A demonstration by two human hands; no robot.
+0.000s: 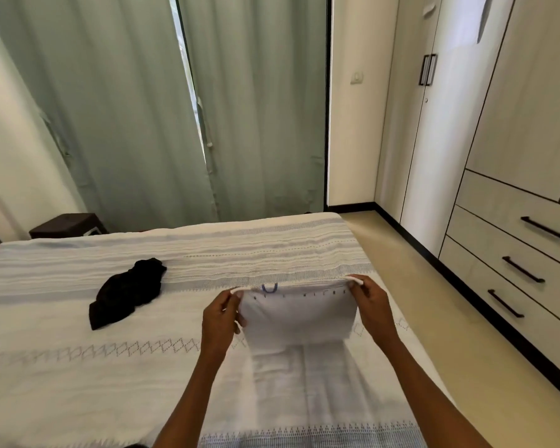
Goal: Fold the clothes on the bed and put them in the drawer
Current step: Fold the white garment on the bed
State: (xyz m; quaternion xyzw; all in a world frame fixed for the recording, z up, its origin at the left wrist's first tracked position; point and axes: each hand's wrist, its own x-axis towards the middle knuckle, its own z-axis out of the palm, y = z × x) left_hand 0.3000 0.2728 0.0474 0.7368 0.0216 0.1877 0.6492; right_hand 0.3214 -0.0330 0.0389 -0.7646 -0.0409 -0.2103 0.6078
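White garment (299, 315): held up over the near right part of the bed (78, 367), its top edge stretched level between both hands, lower part trailing down onto the bedspread toward the person. Faint printed lettering and a small blue mark run just below the top edge. Appears partly folded into a narrow panel; fold not finished, by my judgement.

Black garment (128, 292): crumpled heap on the bed, well apart to the left, not yet folded.

Drawers (524, 253): three stacked in the wardrobe on the right, across a strip of floor from the bed, all closed, dark bar handles.

Risks from here:
- Hold is at the two top corners only. If one corner slips, the panel will likely sag to one side and the side folds may open.
- The trailing lower part rests on the bedspread; dragging it could wrinkle or skew it before the next fold.
- White cloth on white bedspread: edges hard to read, so misaligned hems are plausible.
- Drawers closed: carrying a folded piece while pulling a handle may undo it.

Grip:
- Left hand (222, 321): fingers curled, pinching the top left corner.
- Right hand (370, 307): fingers curled, pinching the top right corner.
- Neither hand touches anything else.
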